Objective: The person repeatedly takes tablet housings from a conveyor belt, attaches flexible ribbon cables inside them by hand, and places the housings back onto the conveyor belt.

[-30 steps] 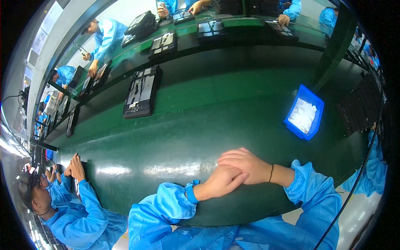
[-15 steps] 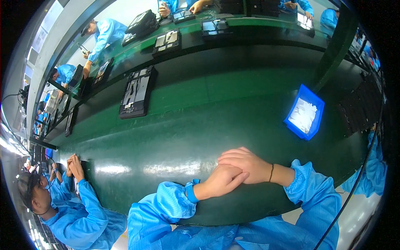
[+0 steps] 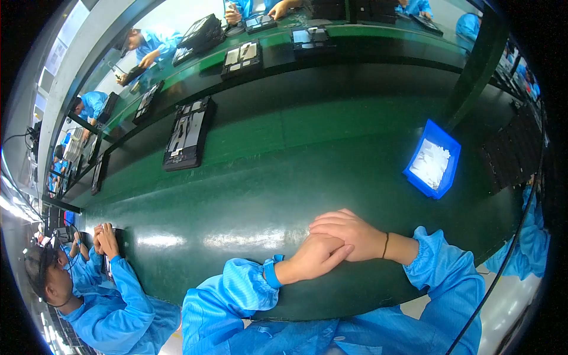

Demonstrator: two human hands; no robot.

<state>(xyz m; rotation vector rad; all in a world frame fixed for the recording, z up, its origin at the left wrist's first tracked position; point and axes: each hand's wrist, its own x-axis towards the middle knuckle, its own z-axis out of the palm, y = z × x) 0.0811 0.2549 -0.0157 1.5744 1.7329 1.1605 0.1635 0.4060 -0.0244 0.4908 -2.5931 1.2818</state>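
Note:
My left hand [image 3: 312,257] and my right hand [image 3: 350,234] are clasped together over the green table, close to its front edge. The right one lies on top, its fingers closed over the back of the left. The left thumb rests against the right hand, while the other left fingers are mostly hidden underneath. No object shows in either hand. Beyond them to the right, a blue bin [image 3: 452,155] holds small white pieces. Far left of centre lies a black tablet-like device [image 3: 188,133] with its inside parts exposed.
At the left, a co-worker [image 3: 112,290] in blue sits with hands together. A raised line across the back carries more opened devices [image 3: 242,57], with other workers behind it. A green post [image 3: 476,74] rises beyond the bin, near stacked black trays [image 3: 513,151].
The nearest opened device has shifted slightly left; those on the raised line moved slightly right. A far-left worker has lifted a dark device; another at upper right lowered one. My hands stay still.

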